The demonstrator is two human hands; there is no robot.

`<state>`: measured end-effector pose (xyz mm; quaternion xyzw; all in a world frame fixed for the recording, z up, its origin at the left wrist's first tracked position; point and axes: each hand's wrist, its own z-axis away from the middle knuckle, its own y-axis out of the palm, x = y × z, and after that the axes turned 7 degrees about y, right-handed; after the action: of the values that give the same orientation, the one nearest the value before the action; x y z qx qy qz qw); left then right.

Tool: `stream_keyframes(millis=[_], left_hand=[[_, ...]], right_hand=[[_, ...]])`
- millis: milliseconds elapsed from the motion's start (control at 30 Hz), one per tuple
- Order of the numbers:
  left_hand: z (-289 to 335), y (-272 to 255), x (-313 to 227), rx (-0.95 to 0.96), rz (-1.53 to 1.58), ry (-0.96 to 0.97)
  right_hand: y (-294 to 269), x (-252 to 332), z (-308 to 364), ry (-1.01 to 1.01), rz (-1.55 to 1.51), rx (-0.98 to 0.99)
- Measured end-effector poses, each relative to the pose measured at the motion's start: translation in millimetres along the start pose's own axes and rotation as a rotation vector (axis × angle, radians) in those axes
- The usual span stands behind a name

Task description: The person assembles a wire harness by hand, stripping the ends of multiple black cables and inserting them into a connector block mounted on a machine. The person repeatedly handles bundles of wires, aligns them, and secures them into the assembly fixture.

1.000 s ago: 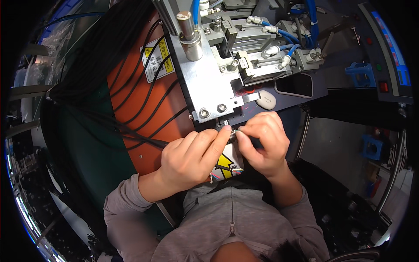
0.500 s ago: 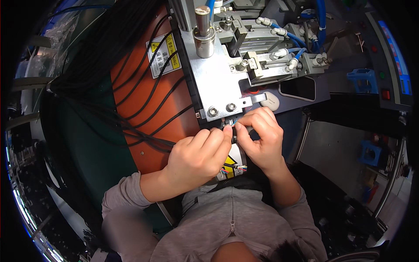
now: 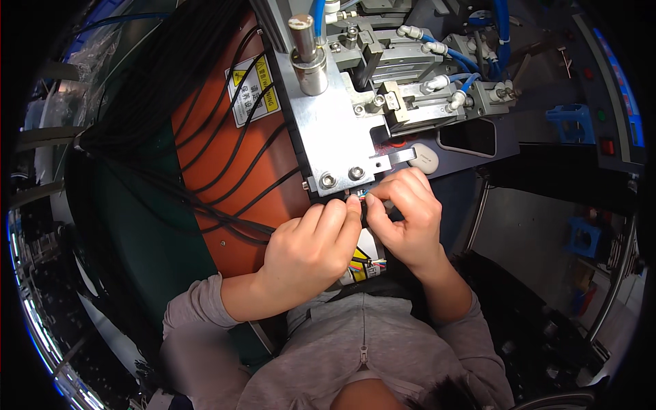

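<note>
My left hand [image 3: 307, 249] is closed in a pinch just below the front edge of the metal fixture plate [image 3: 335, 130]. Thin coloured wires [image 3: 363, 194], blue among them, show at its thumb and fingertip. From the right, my right hand [image 3: 410, 215] pinches the same wires, its fingertips almost touching the left ones. What the wires run into under the plate is too small to make out. Below my left hand lies a black cable end [image 3: 372, 262] with several loose coloured wires. Black cables [image 3: 239, 222] pass under my left hand from the left.
An orange-brown panel [image 3: 225, 164] with a yellow-and-white warning label [image 3: 254, 91] lies to the left. Behind the plate sit pneumatic cylinders [image 3: 410, 65] with blue hoses. A round white case [image 3: 424, 158] and a phone [image 3: 468, 138] rest right of the fixture.
The view has shifted slightly, so the fixture appears a little further left. Both hands keep their pinch at the wires, with only slight fingertip movement.
</note>
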<state>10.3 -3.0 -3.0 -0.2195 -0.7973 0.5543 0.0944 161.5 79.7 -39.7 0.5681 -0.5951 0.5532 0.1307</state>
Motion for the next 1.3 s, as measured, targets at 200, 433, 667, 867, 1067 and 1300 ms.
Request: stream_keyframes(millis=[200, 433, 667, 867, 1067, 1300], left_hand=[[0, 1, -3, 0.015, 0.023, -0.05], [-1, 1, -5, 0.033, 0.012, -0.056], [-1, 1, -5, 0.022, -0.033, -0.038], [-2, 3, -4, 0.015, -0.016, -0.029], [-5, 1, -5, 0.042, 0.001, -0.062], [-2, -5, -7, 0.048, 0.008, -0.061]], right_hand=[[3, -5, 0, 0.097, -0.098, 0.012], [3, -9, 3, -0.021, -0.031, -0.041], [2, -10, 1, -0.105, -0.049, -0.035], [8, -9, 6, 0.088, -0.163, -0.043], [10, -5, 9, 0.387, -0.352, -0.009], [5, -14, 4, -0.077, -0.065, -0.041]])
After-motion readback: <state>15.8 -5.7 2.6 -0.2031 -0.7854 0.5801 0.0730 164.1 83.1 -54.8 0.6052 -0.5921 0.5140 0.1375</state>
